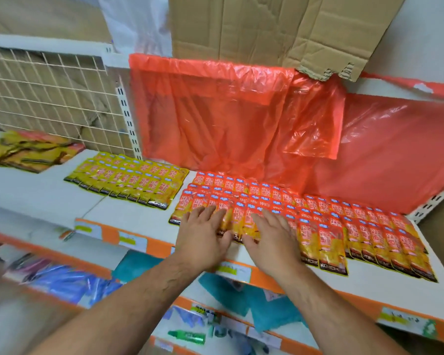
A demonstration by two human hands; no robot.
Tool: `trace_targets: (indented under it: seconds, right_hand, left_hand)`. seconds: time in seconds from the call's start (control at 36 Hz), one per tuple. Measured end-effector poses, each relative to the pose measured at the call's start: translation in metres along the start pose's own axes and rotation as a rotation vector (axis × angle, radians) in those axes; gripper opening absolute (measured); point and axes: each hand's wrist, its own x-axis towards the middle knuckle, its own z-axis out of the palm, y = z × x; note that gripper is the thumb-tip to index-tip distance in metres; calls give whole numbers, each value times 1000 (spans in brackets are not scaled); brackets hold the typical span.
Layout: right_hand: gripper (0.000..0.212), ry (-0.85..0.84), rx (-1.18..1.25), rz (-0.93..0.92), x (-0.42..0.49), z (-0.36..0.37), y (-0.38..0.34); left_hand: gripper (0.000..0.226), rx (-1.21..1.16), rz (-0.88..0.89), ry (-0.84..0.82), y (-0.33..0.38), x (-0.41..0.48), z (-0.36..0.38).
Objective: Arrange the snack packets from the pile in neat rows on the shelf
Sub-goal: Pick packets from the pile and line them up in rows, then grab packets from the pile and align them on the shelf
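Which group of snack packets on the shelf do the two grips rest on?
The red-orange packets, right of the yellow packets. The left grip and right grip lie flat on their front row; the yellow ones lie untouched.

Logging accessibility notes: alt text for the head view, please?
The left hand and right hand press flat on orange packets laid in rows on a white shelf, yellow packets to the left, red plastic hanging behind.

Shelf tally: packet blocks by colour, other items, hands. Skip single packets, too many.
Yellow packet block: 1
Red packet block: 1
Large yellow bag: 1
Hands: 2 (left hand, right hand), both flat on the red block
Total: 5
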Motion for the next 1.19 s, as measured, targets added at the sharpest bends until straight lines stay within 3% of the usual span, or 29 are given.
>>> trace_targets:
  seconds: [0.28,0.75,0.81,1.06,1.19]
  right_hand:
    - [64,-24,-48,-166,16,32,-115]
    - [73,-96,-67,-373,46,135,-397]
    - [78,-130,-63,-394,55,146,-422]
    - [61,-184,-52,-535,99,196,-504]
    - [70,-197,13,-580,142,224,-546]
  left_hand:
    - [55,-35,-121,135,-122,-23,-28]
    - [56,39,-254,264,-406,-81,-96]
    - [56,23,-289,270,-431,-83,-102]
    - [58,15,-412,228,-512,-74,-103]
    - [65,25,-461,166,-558,-48,-107]
